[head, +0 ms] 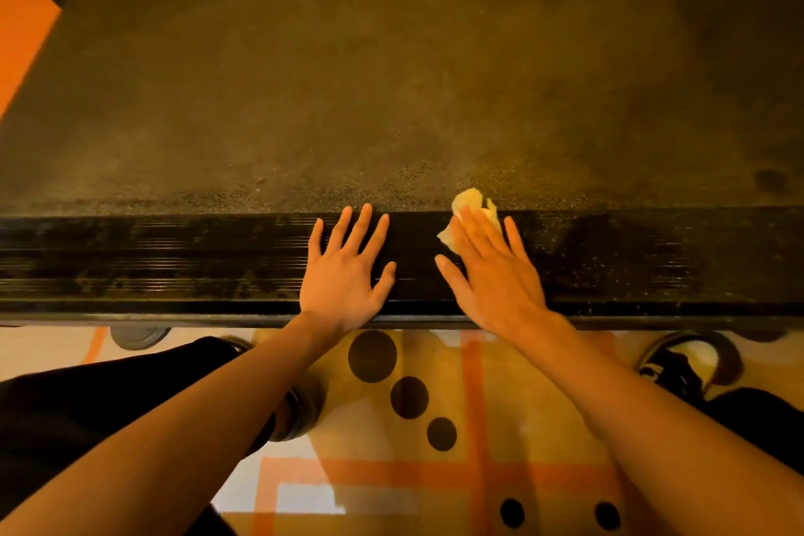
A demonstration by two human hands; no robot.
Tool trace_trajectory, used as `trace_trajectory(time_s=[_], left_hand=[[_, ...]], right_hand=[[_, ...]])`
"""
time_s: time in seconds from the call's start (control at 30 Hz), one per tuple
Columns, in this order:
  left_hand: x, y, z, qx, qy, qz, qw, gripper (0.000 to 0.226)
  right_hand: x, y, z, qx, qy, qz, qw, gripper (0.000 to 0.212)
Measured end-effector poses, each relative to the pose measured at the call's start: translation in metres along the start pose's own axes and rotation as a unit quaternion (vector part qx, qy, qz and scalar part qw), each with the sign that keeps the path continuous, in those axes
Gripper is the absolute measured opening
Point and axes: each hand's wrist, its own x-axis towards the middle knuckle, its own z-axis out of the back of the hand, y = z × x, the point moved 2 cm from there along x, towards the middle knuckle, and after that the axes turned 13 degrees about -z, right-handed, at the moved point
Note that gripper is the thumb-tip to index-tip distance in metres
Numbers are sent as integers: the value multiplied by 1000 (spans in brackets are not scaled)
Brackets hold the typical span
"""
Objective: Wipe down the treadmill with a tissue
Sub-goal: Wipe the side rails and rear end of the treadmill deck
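The black treadmill fills the upper view, its dusty belt above a ribbed side rail near me. My left hand lies flat on the rail, fingers spread, holding nothing. My right hand presses flat on a crumpled pale yellow tissue, which sticks out past the fingertips at the line where the rail meets the belt. Most of the tissue is hidden under the fingers.
A patterned floor mat with orange lines and dark dots lies below the treadmill edge. My shoes and dark trouser legs are on it. Orange floor shows at the far left.
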Motion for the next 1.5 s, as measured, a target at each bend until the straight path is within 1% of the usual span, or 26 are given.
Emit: trace_trajectory(time_s=[0.1, 0.13, 0.2, 0.23, 0.3, 0.33, 0.4, 0.43, 0.5, 0.6, 0.63, 0.7, 0.73, 0.8, 0.87, 0.9, 0.97, 1.0, 1.07, 1.1, 1.17, 1.2, 1.27, 1.33, 1.4, 1.5], left_hand=[[1, 0, 0, 0, -8, -3, 1000, 70], [1, -1, -1, -1, -10, -4, 1000, 70], [0, -1, -2, -3, -13, -5, 1000, 70], [0, -1, -2, -2, -12, -5, 1000, 70], [1, -1, -2, 1, -10, -4, 1000, 70], [0, -1, -2, 2, -10, -4, 1000, 70], [0, -1, -1, 0, -10, -4, 1000, 70], [0, -1, -1, 1, -9, -5, 1000, 70], [1, 0, -1, 3, -6, -5, 1000, 70], [1, -1, -3, 5, -9, -9, 1000, 70], [1, 0, -4, 8, -11, -10, 1000, 70], [1, 0, -4, 8, -10, -13, 1000, 70], [1, 0, -4, 10, -8, -11, 1000, 70], [1, -1, -3, 13, -3, -8, 1000, 71], [1, -3, -1, 11, 1, -4, 1000, 71], [0, -3, 0, 12, 1, -5, 1000, 71], [2, -3, 1, 13, 7, -5, 1000, 72], [2, -3, 2, 12, 11, -4, 1000, 72], [2, -4, 2, 10, 6, -6, 1000, 72], [1, -4, 2, 9, 2, -8, 1000, 72], [1, -4, 2, 8, 1, -8, 1000, 72], [1, -4, 1, 10, 0, -7, 1000, 72], [0, -4, 2, 13, 1, -6, 1000, 73], [1, -4, 1, 13, 3, -4, 1000, 73], [2, -4, 2, 10, 2, -3, 1000, 73], [2, -4, 0, 7, 3, -5, 1000, 73]], right_hand=[[-2, -63, 7, -21, -3, -77, 997, 87], [-1, -69, 6, -10, 3, -105, 994, 88], [4, -46, 2, 24, 4, -136, 990, 87], [5, -21, -1, 31, 1, -122, 992, 86], [3, 29, -7, 37, 0, -54, 998, 87], [0, 46, -9, 42, 13, -20, 999, 88], [-1, 46, -6, 28, 33, 14, 999, 87], [-1, 29, -3, 16, 21, 12, 1000, 84], [-2, -22, 2, 3, -3, -24, 1000, 80], [-3, -89, 9, -4, -6, -115, 993, 87], [-1, -92, 8, 7, -5, -141, 990, 88], [1, -63, 4, 39, -6, -178, 983, 87], [2, -39, 0, 48, -11, -171, 984, 86], [2, 12, -8, 52, -11, -105, 993, 86], [0, 36, -12, 39, 13, -39, 998, 86], [0, 32, -10, 26, 17, -21, 999, 85], [0, 1, -5, 6, 1, -9, 1000, 81], [0, -21, -4, 1, -8, -25, 1000, 80], [-1, -60, 0, -2, -18, -87, 996, 83], [-1, -68, 1, 1, -17, -114, 993, 87], [-2, -52, -1, 28, -15, -139, 990, 91], [-2, -34, -2, 38, -16, -130, 991, 91], [-3, 6, -11, 37, -16, -76, 996, 88], [-5, 28, -16, 27, -15, -30, 999, 87], [-8, 20, -15, 16, -3, 2, 1000, 87], [-25, -21, -8, -22, 1, 62, 998, 86]])
